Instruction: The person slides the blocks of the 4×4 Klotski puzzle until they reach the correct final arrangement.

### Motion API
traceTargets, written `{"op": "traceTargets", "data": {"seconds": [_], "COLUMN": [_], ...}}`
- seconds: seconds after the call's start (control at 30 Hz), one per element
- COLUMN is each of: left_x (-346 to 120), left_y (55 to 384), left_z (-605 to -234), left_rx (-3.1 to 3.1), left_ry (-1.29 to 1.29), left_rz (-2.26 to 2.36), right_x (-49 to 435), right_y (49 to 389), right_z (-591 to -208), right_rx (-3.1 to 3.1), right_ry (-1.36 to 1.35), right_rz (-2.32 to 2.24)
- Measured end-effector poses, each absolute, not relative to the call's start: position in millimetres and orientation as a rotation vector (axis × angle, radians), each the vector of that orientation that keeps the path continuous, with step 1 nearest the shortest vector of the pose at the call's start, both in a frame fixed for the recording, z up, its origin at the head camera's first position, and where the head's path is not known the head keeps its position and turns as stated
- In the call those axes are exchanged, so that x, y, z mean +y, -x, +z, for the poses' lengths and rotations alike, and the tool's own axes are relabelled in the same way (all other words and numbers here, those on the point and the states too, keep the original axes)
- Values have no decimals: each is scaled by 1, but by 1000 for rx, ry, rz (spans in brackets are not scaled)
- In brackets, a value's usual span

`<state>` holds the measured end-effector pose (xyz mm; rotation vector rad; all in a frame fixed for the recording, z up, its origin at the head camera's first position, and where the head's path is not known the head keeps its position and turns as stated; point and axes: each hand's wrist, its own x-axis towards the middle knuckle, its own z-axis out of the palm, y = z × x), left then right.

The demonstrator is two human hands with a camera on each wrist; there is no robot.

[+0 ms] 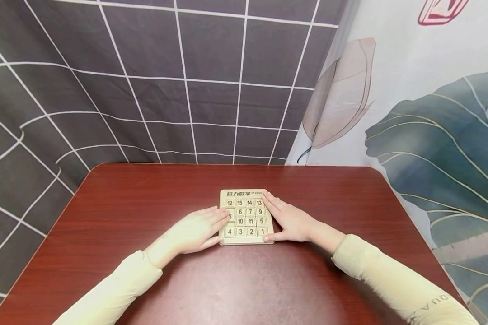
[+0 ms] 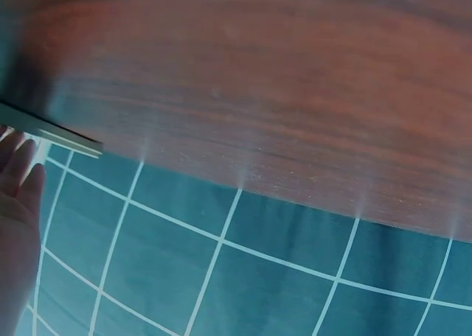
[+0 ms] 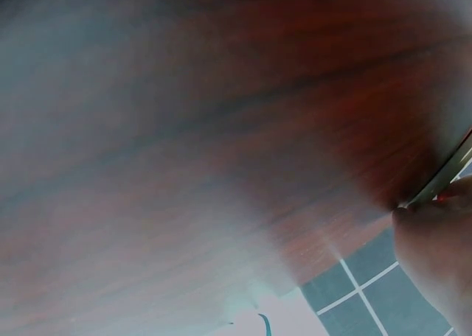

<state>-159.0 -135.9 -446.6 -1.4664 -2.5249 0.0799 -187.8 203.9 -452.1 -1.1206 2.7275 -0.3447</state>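
A dark curtain with white grid lines (image 1: pixel 211 99) hung at the left and behind a reddish-brown tabletop (image 1: pixel 85 225), where a person's pale left sleeve (image 1: pixel 118 284) reached in from the near edge. The left hand (image 1: pixel 199 230) lay at the left side of a number puzzle board (image 1: pixel 246 240) — its fingers straight and close together, the thumb spread apart by the lower left edge. Its fingertips rested over the left column, partly covering a tile that appeared to read 8 (image 1: pixel 232 217) and sat between the second and third rows. The board lay flat on the table, with dark Chinese characters along its far border; 12, 15, 14 and 13 filled the top row and 4, 3, 2 and 1 the bottom. At the board's right side, the right hand (image 1: pixel 294 223) spanned the edge — fingers extended near the upper corner, thumb spread wide to touch the lower one. The right wrist view was too blurred to tell more of those fingers. Farther right came the right sleeve (image 1: pixel 390 275), marked with dark lettering, and a white curtain printed with large leaves (image 1: pixel 394 54).
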Motion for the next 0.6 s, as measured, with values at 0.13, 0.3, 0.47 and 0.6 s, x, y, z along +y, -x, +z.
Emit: {"op": "traceTargets", "data": {"seconds": [0.13, 0.3, 0.47, 0.6], "left_x": [-136, -137, -137, -138], "left_y": [166, 169, 165, 156], "left_z": [-446, -446, -445, -445], "left_rx": [-2548, -2551, -2545, -2494], "left_ry": [1455, 1455, 1463, 1493], "left_rz": [79, 77, 75, 58], "right_x": [203, 203, 202, 202], "right_y": [187, 187, 186, 185], "right_z": [-452, -454, -452, -452], "right_rx": [2725, 2726, 2726, 2728], "right_ry": [1126, 1133, 1124, 1114], "right_rz": [-347, -345, -348, -344]}}
